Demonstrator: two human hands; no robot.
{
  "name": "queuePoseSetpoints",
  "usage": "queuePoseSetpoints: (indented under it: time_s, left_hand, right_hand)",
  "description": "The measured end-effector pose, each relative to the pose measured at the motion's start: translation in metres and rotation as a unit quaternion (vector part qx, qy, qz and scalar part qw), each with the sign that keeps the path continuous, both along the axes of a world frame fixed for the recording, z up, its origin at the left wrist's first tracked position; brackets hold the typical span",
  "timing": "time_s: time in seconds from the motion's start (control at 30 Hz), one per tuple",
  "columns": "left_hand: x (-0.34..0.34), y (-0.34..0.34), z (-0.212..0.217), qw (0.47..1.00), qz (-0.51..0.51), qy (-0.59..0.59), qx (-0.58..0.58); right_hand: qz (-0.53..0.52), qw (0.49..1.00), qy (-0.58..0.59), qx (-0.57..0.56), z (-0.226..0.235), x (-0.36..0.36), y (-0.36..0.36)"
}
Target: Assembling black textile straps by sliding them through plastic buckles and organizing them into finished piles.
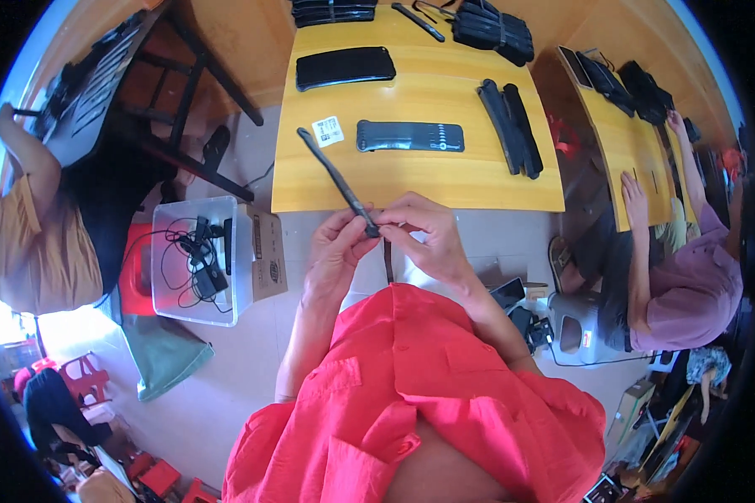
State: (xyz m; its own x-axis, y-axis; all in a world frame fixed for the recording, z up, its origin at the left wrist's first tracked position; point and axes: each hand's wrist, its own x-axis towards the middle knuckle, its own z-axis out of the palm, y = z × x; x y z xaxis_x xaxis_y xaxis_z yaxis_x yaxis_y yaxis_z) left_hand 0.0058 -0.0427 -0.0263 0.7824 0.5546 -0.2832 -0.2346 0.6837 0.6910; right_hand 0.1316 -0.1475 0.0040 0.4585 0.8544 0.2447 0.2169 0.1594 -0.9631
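Note:
Just off the near edge of the yellow table, both hands hold a long, thin black strip (335,174). Its free end points up and to the left, over the table. My left hand (342,243) pinches the strip near its lower end. On the same end, the fingers of my right hand (426,239) are closed from the right. A dark narrow piece (388,261) hangs below my fingers; I cannot tell whether it belongs to the strip. Ahead lies a flat black packet (409,137) with white marks, beside a white label (328,132).
The yellow table (445,193) also bears a black packet (346,67), long black pieces (512,130) and a tied black bundle (492,32). A clear bin (195,289) of cables stands on the floor at left. People sit at tables on both sides.

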Motion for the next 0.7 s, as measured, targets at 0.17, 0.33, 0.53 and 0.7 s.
queuePoseSetpoints:
  time_s: [0.17,0.33,0.53,0.7]
  left_hand:
    - [0.006,-0.004,0.007,1.0,0.004,0.003,-0.01]
    - [0.009,-0.006,0.007,0.999,0.022,0.025,-0.005]
    - [0.013,-0.008,0.004,0.999,0.039,0.033,0.006]
    - [0.013,-0.012,0.007,0.998,0.039,0.041,0.022]
  right_hand:
    - [-0.024,0.991,-0.127,0.033,0.005,0.003,-0.003]
    - [-0.04,0.981,-0.188,0.028,0.008,0.002,-0.004]
    - [-0.047,0.977,-0.206,0.029,0.006,0.004,-0.005]
    - [-0.036,0.977,-0.206,0.031,0.004,0.008,-0.007]
